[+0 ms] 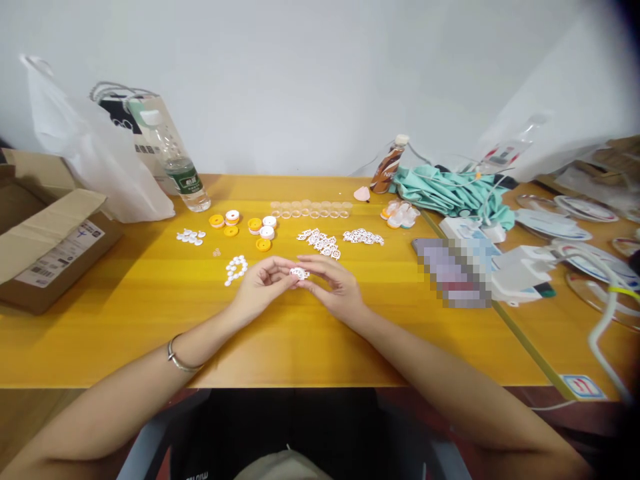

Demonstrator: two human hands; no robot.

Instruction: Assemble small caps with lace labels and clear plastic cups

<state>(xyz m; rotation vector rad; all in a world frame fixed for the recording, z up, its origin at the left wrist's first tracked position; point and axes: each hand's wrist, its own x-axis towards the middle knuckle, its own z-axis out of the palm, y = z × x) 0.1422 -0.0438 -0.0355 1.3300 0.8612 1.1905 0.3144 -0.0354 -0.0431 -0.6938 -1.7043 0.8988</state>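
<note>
Between the fingertips of both hands is a small white openwork plastic piece [299, 273], held above the table. My left hand [263, 285] pinches its left side, and my right hand [336, 285] grips its right side. Just beyond the hands lie more white openwork pieces [325, 244], with a second group of them [363, 237] to the right. Several small white round parts [236, 269] rest left of my left hand. Yellow and white round caps [263, 230] sit farther back, near a row of clear round cups [311, 209].
At left stand a cardboard box [55, 247], a white plastic bag [100, 153] and a water bottle [187, 181]. A drink bottle [389, 165], green cloth [450, 193], a blurred-out flat object [453, 273] and a white device with a cable [520, 270] occupy the right.
</note>
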